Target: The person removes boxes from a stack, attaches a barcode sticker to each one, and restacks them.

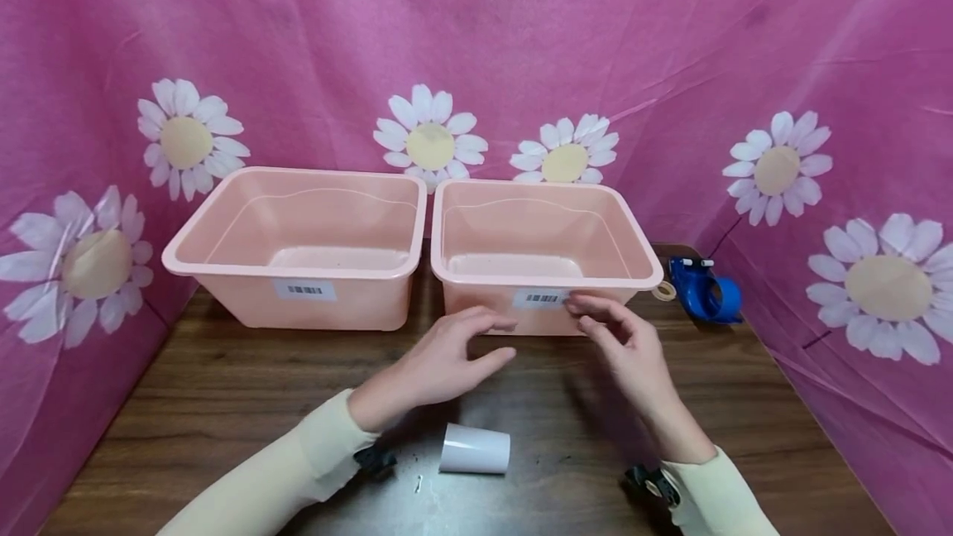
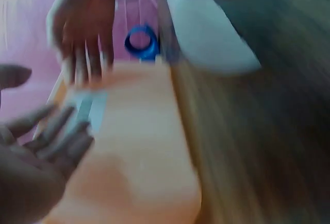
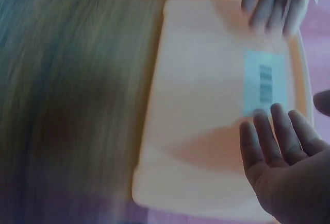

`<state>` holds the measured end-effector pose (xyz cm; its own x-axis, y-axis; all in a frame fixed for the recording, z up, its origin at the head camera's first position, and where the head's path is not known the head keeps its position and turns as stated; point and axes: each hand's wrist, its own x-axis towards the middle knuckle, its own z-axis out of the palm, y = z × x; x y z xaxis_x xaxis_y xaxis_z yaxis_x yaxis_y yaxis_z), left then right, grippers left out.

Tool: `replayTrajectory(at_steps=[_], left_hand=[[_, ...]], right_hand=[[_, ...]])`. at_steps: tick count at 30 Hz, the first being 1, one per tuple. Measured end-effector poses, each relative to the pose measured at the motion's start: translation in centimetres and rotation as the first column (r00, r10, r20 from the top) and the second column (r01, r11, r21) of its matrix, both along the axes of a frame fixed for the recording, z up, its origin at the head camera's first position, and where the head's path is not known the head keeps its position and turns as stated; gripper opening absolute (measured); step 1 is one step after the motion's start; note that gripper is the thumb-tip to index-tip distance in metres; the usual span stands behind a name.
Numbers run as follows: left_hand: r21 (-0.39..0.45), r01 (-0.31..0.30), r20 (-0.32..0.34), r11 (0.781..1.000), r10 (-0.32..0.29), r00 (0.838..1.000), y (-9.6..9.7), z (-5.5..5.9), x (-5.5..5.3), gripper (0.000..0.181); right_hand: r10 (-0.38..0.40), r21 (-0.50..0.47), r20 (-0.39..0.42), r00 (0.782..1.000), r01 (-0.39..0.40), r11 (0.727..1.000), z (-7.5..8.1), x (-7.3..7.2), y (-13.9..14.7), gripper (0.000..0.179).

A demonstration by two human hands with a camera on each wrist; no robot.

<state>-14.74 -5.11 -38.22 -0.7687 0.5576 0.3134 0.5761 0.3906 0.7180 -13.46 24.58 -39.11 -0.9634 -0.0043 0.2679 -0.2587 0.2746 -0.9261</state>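
Observation:
Two pink plastic bins stand side by side, each with a white barcode label on its front. Before the right bin (image 1: 625, 230), my left hand (image 1: 439, 358) hovers with fingers extended and thumb spread. My right hand (image 1: 629, 350) is by the right end of that bin's barcode label (image 3: 264, 82), fingers loosely bent and holding nothing; whether the fingertips touch the bin I cannot tell. The label lies flat on the bin's front wall. Below and between the hands, a glossy white cylinder (image 1: 475, 449), perhaps a rolled sheet, lies on its side on the table.
The left bin (image 1: 298, 304) is at the back left of the brown wooden table (image 1: 246, 404). To the right of the bins are a blue tape dispenser (image 1: 703, 292) and a small tan ring (image 1: 663, 291). A pink flowered cloth (image 1: 491, 23) hangs around the table.

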Motion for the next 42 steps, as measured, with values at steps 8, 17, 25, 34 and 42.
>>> replayTrajectory(at_steps=[8,17,25,34,42], left_hand=[[0.156,0.063,-0.327,0.986,-0.009,0.945,-13.3,3.2,1.5,0.035],[0.437,-0.565,-0.247,0.7,0.697,0.673,-26.0,6.4,0.4,0.032],[0.153,-0.764,0.043,0.626,0.769,0.638,-32.0,3.4,-1.4,0.088],[0.317,-0.585,0.22,0.746,0.542,0.811,-33.8,0.7,-2.6,0.097],[0.414,-0.561,0.311,0.717,0.468,0.827,-33.8,0.4,-2.8,0.087]], right_hand=[[-0.343,-0.238,0.034,0.939,0.341,0.909,2.4,-1.0,4.1,0.01],[-0.314,0.152,0.105,0.944,0.297,0.943,4.0,-4.3,8.6,0.034],[0.003,0.099,0.434,0.901,-0.051,0.994,5.0,-6.8,9.2,0.076],[0.153,-0.077,0.515,0.844,-0.133,0.988,5.7,-7.7,9.4,0.048],[0.168,-0.034,0.493,0.854,-0.174,0.984,5.9,-7.9,9.6,0.035]])
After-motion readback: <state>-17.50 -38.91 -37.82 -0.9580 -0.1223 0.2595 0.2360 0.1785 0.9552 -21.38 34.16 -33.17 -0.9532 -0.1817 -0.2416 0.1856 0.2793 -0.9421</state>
